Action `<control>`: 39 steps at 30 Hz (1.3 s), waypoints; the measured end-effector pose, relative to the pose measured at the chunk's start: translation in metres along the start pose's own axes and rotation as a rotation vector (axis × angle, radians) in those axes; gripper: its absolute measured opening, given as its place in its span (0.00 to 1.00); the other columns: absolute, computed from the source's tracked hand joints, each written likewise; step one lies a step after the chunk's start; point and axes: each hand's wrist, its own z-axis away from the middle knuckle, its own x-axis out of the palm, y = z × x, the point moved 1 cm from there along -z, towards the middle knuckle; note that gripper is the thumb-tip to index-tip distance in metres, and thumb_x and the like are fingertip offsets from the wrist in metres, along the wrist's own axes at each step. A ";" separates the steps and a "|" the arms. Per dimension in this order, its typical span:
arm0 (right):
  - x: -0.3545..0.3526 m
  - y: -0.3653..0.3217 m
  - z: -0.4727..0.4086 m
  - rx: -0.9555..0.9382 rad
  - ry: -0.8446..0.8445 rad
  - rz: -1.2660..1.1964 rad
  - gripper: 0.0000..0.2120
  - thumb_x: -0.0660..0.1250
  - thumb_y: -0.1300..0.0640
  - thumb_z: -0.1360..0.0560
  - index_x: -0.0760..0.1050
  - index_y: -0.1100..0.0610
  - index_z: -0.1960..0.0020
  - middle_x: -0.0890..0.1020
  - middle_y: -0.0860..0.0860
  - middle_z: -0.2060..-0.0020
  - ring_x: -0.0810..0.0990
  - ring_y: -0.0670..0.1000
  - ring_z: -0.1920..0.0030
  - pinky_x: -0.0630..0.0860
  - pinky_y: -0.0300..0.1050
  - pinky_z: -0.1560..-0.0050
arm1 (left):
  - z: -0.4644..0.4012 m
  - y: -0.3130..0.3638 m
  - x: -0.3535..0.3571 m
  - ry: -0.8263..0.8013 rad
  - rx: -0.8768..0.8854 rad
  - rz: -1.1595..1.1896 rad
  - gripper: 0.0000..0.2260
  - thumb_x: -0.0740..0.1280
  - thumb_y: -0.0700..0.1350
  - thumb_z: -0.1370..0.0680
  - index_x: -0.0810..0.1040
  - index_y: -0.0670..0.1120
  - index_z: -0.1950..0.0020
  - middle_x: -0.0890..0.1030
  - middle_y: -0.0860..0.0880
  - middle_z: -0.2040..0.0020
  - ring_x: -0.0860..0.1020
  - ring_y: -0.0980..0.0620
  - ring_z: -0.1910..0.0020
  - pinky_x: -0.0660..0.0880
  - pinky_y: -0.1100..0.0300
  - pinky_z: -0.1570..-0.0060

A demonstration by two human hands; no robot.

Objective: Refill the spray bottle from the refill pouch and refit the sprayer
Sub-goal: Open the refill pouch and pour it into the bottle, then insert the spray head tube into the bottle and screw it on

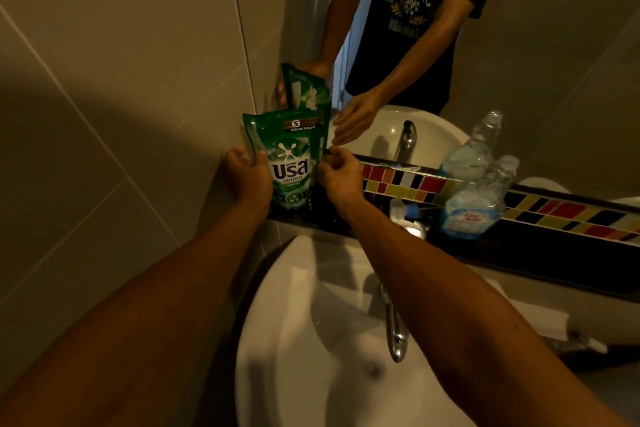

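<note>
A green refill pouch (289, 159) stands upright on the dark ledge by the mirror, in the corner at the left wall. My left hand (247, 177) grips its left edge. My right hand (337, 175) pinches its right edge near the top. A clear spray bottle (478, 199) with a pale blue label lies tilted on the ledge to the right, its neck open with no sprayer on it. A white and blue sprayer head (403, 211) lies on the ledge between the pouch and the bottle.
A white sink (298, 340) with a chrome tap (394, 329) sits below my arms. A strip of coloured tiles (568, 208) runs along the ledge. The mirror (519, 62) above reflects the person, pouch and bottle. A tiled wall (121, 97) closes the left side.
</note>
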 end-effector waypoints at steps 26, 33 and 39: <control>-0.260 0.035 0.108 -0.062 0.450 0.118 0.24 0.72 0.58 0.20 0.69 0.54 0.27 0.78 0.56 0.33 0.82 0.53 0.37 0.83 0.41 0.50 | 0.165 -0.055 0.123 -0.590 0.143 -0.469 0.27 0.71 0.41 0.22 0.68 0.44 0.24 0.73 0.42 0.27 0.73 0.43 0.29 0.72 0.50 0.32; -0.287 0.015 0.082 -0.107 0.346 0.214 0.34 0.73 0.57 0.21 0.61 0.51 0.19 0.71 0.56 0.26 0.74 0.54 0.29 0.81 0.55 0.37 | 0.163 -0.060 0.160 -0.618 0.159 -0.509 0.22 0.70 0.41 0.21 0.73 0.43 0.28 0.77 0.42 0.31 0.76 0.43 0.35 0.73 0.56 0.41; -0.295 0.005 0.055 -0.156 0.207 0.247 0.33 0.73 0.58 0.21 0.63 0.50 0.21 0.75 0.52 0.29 0.73 0.46 0.34 0.79 0.51 0.38 | 0.149 -0.078 0.189 -0.606 0.129 -0.607 0.21 0.72 0.44 0.23 0.75 0.42 0.31 0.78 0.42 0.35 0.78 0.42 0.38 0.74 0.58 0.48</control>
